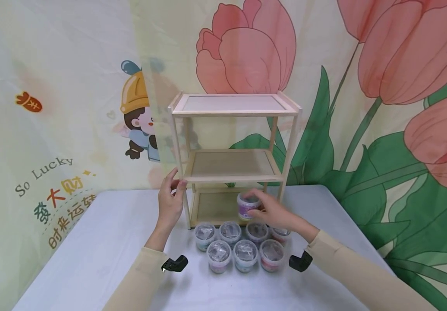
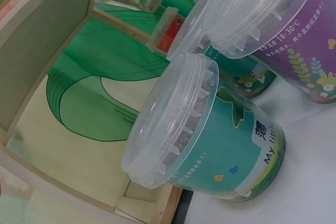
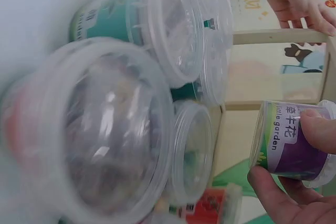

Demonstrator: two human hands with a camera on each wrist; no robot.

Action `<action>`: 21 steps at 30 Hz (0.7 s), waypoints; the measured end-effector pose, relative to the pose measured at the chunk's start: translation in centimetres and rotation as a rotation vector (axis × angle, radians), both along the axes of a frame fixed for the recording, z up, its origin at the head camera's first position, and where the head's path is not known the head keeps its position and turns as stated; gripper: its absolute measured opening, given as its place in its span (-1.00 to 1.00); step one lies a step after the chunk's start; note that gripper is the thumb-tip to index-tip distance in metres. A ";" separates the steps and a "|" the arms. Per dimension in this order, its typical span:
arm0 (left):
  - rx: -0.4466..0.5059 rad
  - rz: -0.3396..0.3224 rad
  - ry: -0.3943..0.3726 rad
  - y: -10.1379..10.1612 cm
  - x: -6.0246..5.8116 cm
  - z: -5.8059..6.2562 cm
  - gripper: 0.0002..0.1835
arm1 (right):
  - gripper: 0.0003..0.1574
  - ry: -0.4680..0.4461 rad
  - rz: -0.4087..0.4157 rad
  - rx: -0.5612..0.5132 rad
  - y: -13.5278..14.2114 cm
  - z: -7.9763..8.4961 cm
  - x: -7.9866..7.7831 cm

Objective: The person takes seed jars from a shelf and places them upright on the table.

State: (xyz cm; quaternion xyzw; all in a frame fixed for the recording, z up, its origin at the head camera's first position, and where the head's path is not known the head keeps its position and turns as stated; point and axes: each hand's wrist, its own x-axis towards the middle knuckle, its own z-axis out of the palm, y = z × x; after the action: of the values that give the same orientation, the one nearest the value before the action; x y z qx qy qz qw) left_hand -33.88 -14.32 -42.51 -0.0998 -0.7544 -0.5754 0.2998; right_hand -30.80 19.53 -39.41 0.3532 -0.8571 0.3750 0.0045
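Note:
My right hand [image 1: 272,211] grips a lidded plastic tub [image 1: 245,208] with a purple label, just above the front edge of the rack's bottom shelf. In the right wrist view, its thumb and fingers [image 3: 270,195] pinch the tub's [image 3: 291,142] sides. The left hand [image 1: 171,201] is raised at the left front post of the wooden rack [image 1: 234,178], fingers loosely bent and holding nothing; whether it touches the post cannot be told. Several more tubs with clear lids stand in two rows before the rack, among them a teal one [image 2: 231,145] and a purple one [image 2: 299,40].
The three-tier rack stands on a white-covered table [image 1: 103,242]. Its top shelf [image 1: 233,103] and middle shelf [image 1: 233,163] rise above the hands. Behind hangs a printed backdrop [image 1: 324,142] with tulips. Black devices [image 1: 300,261] sit at both wrists.

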 end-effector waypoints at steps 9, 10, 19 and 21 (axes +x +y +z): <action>-0.008 0.008 0.006 0.0 0.1 0.0 -0.42 | -0.43 0.000 -0.067 0.038 3.6 0.6 3.4; -0.006 0.006 0.006 0.0 0.1 0.0 -0.42 | -0.43 -0.001 -0.079 0.041 4.0 0.5 3.8; -0.006 0.005 0.012 0.0 0.0 0.1 -0.43 | -0.45 0.021 -0.151 -0.013 7.9 -1.1 7.3; -0.001 0.005 0.012 -0.1 0.0 0.0 -0.43 | -0.45 0.018 -0.165 -0.028 8.7 -1.8 7.9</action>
State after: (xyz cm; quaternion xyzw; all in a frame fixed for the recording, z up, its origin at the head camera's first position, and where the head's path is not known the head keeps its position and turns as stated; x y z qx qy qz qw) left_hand -33.92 -14.37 -42.48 -0.1012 -0.7532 -0.5736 0.3058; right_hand -22.93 28.20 -41.22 0.2846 -0.8779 0.3820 0.0479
